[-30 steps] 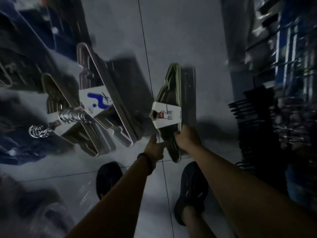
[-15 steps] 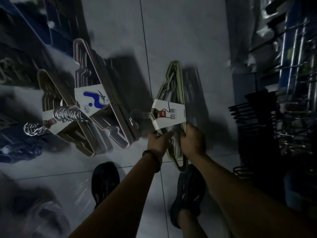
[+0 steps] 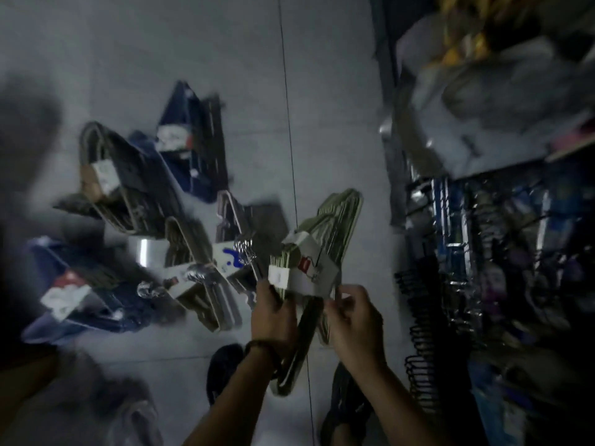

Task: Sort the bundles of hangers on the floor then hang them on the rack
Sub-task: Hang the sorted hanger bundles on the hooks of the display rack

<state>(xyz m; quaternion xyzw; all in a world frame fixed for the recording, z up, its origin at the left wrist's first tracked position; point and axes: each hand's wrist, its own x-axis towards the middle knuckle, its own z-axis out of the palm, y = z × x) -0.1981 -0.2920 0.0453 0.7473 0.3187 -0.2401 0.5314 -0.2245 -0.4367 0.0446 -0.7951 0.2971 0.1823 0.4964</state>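
Note:
A bundle of pale green hangers (image 3: 335,220) with a white paper band (image 3: 309,268) is lifted off the grey floor, its metal hooks (image 3: 244,252) pointing left. My left hand (image 3: 273,313) grips the bundle from below the band. Beside it, my right hand (image 3: 351,313) holds the bundle's right side with curled fingers. More hanger bundles lie on the floor to the left: a pink one with a blue-marked label (image 3: 228,233), a beige one (image 3: 193,284), dark blue ones (image 3: 193,140) and a tan-banded one (image 3: 103,175). The rack (image 3: 450,239) stands at the right.
Black hangers (image 3: 418,333) hang in a row at the rack's lower left. Shelves with packaged goods (image 3: 502,91) fill the upper right. My two dark shoes (image 3: 225,371) stand on the tiled floor (image 3: 322,91) below the hands. The picture is dim and blurred.
Both hands have raised the green bundle off the floor and tilted it. The view has pulled back, so more bundles on the left show.

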